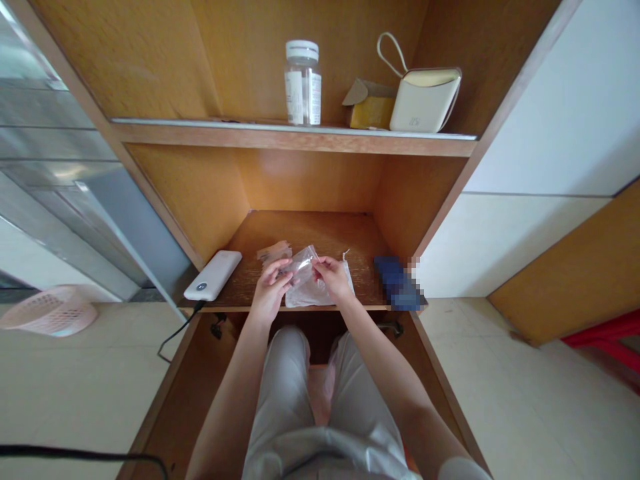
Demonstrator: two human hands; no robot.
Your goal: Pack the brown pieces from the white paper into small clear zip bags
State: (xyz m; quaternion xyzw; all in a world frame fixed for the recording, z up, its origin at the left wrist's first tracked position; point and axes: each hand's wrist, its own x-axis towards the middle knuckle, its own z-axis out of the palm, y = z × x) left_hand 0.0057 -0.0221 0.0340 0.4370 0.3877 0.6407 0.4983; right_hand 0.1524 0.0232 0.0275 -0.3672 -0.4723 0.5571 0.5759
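Observation:
My left hand [271, 283] and my right hand [334, 275] both pinch a small clear plastic bag [303, 265] just above the wooden desk surface [320, 233]. The fingers of each hand are closed on the bag's ends. Under my right hand lies a white cloth or pouch [311, 293] with a loose thread. More small clear packets [274, 253] lie just behind my left hand.
A white power bank [213, 275] with a black cable sits at the desk's left edge, a blurred blue object [397, 283] at the right. The upper shelf [300, 130] holds a clear jar [303, 83], a yellow box [369, 107] and a white pouch [425, 97]. A pink basket [50, 310] stands on the floor at left.

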